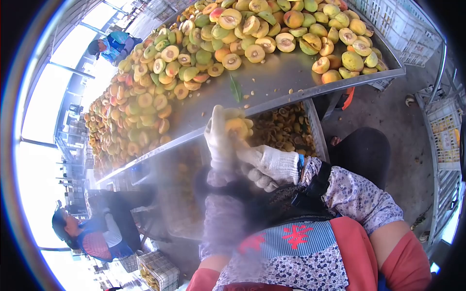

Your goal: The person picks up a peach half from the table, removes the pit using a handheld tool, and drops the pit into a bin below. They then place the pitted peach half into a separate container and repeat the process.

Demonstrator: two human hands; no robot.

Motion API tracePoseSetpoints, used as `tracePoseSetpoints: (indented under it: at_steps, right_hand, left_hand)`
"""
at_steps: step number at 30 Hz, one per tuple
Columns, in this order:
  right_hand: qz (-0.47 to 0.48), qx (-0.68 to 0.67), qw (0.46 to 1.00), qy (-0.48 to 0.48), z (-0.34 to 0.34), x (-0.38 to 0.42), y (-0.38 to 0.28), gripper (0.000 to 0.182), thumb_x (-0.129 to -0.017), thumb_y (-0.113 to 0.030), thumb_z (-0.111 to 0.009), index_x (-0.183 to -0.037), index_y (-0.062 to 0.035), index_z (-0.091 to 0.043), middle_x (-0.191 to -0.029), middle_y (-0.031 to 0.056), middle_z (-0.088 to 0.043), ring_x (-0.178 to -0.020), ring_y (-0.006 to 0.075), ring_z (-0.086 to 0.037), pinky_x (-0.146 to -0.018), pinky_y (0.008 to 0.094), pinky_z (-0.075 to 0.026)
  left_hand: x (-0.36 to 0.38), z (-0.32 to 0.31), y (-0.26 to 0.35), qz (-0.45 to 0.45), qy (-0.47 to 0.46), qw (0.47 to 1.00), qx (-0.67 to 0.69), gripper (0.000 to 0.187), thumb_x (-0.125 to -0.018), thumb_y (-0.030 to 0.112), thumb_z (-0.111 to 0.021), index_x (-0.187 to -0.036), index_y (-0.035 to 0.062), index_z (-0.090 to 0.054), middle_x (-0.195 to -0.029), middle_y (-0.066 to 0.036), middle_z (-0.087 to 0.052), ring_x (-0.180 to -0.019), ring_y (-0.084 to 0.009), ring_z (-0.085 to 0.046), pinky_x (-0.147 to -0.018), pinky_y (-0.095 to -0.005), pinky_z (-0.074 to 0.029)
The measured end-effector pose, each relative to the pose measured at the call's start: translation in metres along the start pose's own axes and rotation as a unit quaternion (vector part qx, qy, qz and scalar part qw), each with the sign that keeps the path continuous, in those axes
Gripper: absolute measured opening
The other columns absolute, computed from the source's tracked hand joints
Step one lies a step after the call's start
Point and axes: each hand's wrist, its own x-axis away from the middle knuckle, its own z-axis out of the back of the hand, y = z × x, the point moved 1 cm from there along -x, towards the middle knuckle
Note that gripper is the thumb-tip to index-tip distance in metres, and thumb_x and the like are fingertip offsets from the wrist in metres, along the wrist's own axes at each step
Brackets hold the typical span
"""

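Note:
My left hand [221,133], in a whitish glove, is wrapped round a yellow-orange fruit half [236,127] just in front of the metal table's edge. Against the same fruit are the fingers of my right hand [269,165], also in a white knit glove; they are curled, and whether they grip something small is hidden. Beyond both hands, the metal table [272,80] bears a large heap of halved fruit [199,53], many with pits showing. A green leaf [235,88] and small bits lie near its edge.
Below the table edge, a crate [315,128] holds dark fruit scraps. White crates [388,29] stand at the upper right, another crate [158,271] at the lower left. One person [99,233] sits at the left; another person [114,46] is beyond the heap.

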Motion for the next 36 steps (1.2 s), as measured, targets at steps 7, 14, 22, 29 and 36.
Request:
tracePoseSetpoints:
  at_steps: [7, 14, 22, 29, 36]
  right_hand:
    - [0.073, 0.370, 0.923, 0.076, 0.011, 0.012, -0.025, 0.053, -0.097, -0.059, -0.049, -0.087, -0.0087, -0.064, -0.064, 0.0030, -0.059, -0.053, 0.0156, -0.059, -0.047, 0.0310, -0.046]
    - [-0.054, -0.045, 0.994, -0.083, 0.009, 0.003, -0.001, 0.046, -0.099, -0.054, -0.051, -0.084, -0.0111, -0.057, -0.056, -0.0041, -0.042, -0.041, 0.0109, -0.036, -0.038, 0.0292, -0.029]
    - [0.307, 0.402, 0.841, 0.192, 0.010, -0.005, 0.012, 0.030, -0.095, -0.030, -0.064, -0.107, -0.0022, -0.063, -0.097, 0.0213, -0.069, -0.093, 0.0407, -0.065, -0.079, 0.0427, -0.051]
    - [0.242, 0.624, 0.707, 0.229, 0.026, -0.004, 0.007, 0.038, -0.094, -0.042, -0.062, -0.102, -0.0045, -0.062, -0.081, 0.0199, -0.069, -0.084, 0.0384, -0.068, -0.072, 0.0465, -0.054]
    - [0.171, 0.647, 0.695, 0.264, 0.035, 0.017, -0.012, 0.042, -0.094, -0.045, -0.058, -0.102, -0.0044, -0.063, -0.086, 0.0203, -0.071, -0.087, 0.0400, -0.068, -0.076, 0.0492, -0.053]
  left_hand:
    - [-0.003, 0.011, -0.003, 0.047, -0.060, 0.996, -0.043, 0.048, -0.095, 0.051, -0.058, -0.093, 0.0034, -0.061, -0.086, -0.014, -0.065, -0.063, -0.0249, -0.065, -0.054, -0.0341, -0.056]
    - [0.007, -0.005, 0.003, 0.160, 0.019, 0.973, 0.162, 0.039, -0.095, 0.049, -0.059, -0.087, 0.0110, -0.057, -0.084, -0.009, -0.063, -0.064, -0.0242, -0.065, -0.052, -0.0341, -0.054]
    - [0.009, -0.017, 0.003, 0.117, 0.020, 0.967, 0.227, 0.032, -0.097, 0.044, -0.057, -0.086, 0.0143, -0.057, -0.085, -0.003, -0.063, -0.070, -0.0234, -0.065, -0.053, -0.0323, -0.055]
    - [0.003, 0.013, 0.025, 0.143, 0.141, 0.944, 0.261, 0.027, -0.097, 0.042, -0.059, -0.092, 0.0151, -0.060, -0.093, -0.004, -0.067, -0.073, -0.0246, -0.068, -0.058, -0.0358, -0.057]
    - [0.022, 0.162, 0.073, 0.086, 0.176, 0.954, -0.228, 0.041, -0.098, 0.037, -0.060, -0.113, -0.0015, -0.064, -0.093, -0.006, -0.065, -0.078, -0.0146, -0.062, -0.066, -0.0278, -0.051]
